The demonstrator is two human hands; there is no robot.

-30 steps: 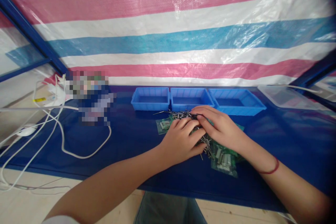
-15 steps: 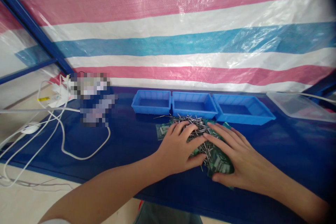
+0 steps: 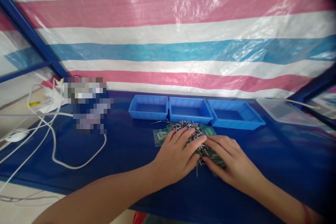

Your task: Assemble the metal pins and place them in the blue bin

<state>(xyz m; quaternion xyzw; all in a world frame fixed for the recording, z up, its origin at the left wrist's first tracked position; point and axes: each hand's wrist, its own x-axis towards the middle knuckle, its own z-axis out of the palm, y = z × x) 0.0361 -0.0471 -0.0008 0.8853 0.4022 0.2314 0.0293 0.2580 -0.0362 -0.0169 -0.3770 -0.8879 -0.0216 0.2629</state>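
The pile of thin metal pins (image 3: 187,125) lies under and between the hands — the left hand (image 3: 173,156) over its near-left side, the right hand (image 3: 233,161) at its right edge — both loosely open, fingers bent, gripping nothing visible.

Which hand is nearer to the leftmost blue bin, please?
Left. The left hand is at the pile of thin metal pieces, in front of the leftmost blue bin and to its right; the right hand is at the pile's right side, farther away.
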